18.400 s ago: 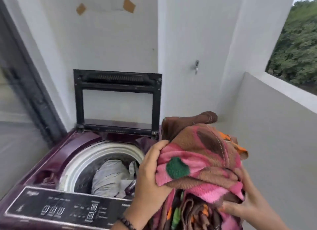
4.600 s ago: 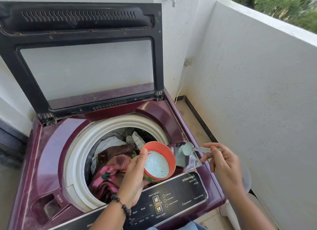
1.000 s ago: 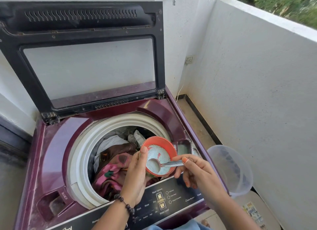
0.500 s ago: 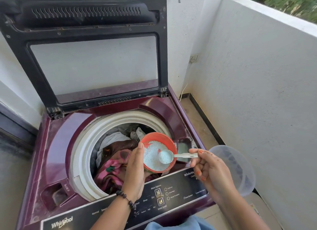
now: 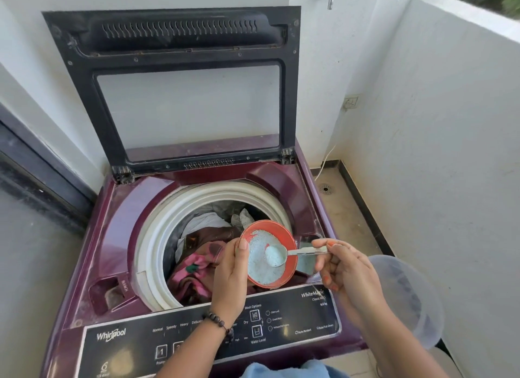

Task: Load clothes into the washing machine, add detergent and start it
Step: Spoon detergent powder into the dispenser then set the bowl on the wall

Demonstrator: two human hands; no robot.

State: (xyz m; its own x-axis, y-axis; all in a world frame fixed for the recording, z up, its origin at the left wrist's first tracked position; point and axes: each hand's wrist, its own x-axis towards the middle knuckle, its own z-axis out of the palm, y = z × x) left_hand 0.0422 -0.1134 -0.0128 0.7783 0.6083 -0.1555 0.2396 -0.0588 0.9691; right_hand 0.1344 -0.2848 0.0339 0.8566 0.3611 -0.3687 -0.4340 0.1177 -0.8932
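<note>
Detergent step: our left hand [image 5: 229,276] grips the bowl [image 5: 268,253]; right hand [image 5: 342,268] pinches the loaded spoon [image 5: 284,254]. Next, we judge: tip it into the dispenser [image 5: 305,260].

A maroon washing machine [image 5: 118,225] and a translucent tub [image 5: 408,299] stand on the tiled floor [image 5: 349,208].

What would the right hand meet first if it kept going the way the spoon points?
The right hand points its spoon leftward; it would likely meet the orange cup's powder, then the left hand's thumb. Depth is uncertain.
</note>
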